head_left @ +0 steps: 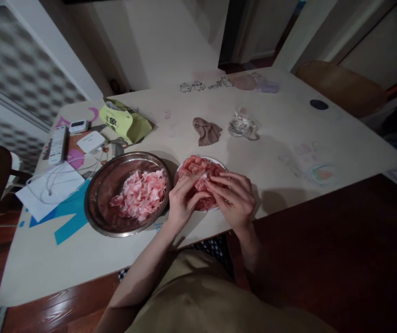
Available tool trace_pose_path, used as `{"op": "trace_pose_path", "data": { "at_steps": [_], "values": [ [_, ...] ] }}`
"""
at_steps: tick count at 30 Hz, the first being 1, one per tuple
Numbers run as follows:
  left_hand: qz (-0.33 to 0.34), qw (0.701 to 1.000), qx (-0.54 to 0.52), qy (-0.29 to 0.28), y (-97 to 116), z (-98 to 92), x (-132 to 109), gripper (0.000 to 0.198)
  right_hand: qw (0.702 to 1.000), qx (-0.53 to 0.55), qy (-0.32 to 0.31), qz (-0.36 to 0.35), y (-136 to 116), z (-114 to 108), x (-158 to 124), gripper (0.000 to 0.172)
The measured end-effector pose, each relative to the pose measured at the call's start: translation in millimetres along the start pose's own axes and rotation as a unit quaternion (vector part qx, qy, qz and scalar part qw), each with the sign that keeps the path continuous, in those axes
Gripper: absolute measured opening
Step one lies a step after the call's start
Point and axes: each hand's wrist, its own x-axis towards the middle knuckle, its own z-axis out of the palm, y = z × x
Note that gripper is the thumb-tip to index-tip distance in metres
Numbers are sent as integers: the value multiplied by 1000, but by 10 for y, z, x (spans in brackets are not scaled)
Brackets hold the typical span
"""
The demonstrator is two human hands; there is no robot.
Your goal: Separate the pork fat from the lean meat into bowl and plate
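A white plate (219, 163) near the table's front edge holds a pile of rolled raw meat slices (198, 167). Both my hands are over its near side. My left hand (180, 201) and my right hand (235, 196) pinch the same meat slice (202, 184) between their fingertips, just above the pile. To the left stands a round metal bowl (115, 178) with a heap of separated pink meat slices (142, 194), touching the plate's left rim.
A yellow-green bag (126, 121), a remote control (58, 144), small white devices, paper and a cable lie at the left. A brown cloth (207, 130) and a glass cup (241, 124) sit behind the plate. Wooden chairs stand at far right and left.
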Motion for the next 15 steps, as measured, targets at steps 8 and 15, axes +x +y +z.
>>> {"op": "trace_pose_path", "data": {
  "at_steps": [8,15],
  "values": [
    [40,998,21,47,28,-10,13,52,1000,13,11,16,-57,-4,36,22],
    [58,994,66,70,-11,10,-22,46,993,53,3,104,-115,-14,52,9]
  ]
}}
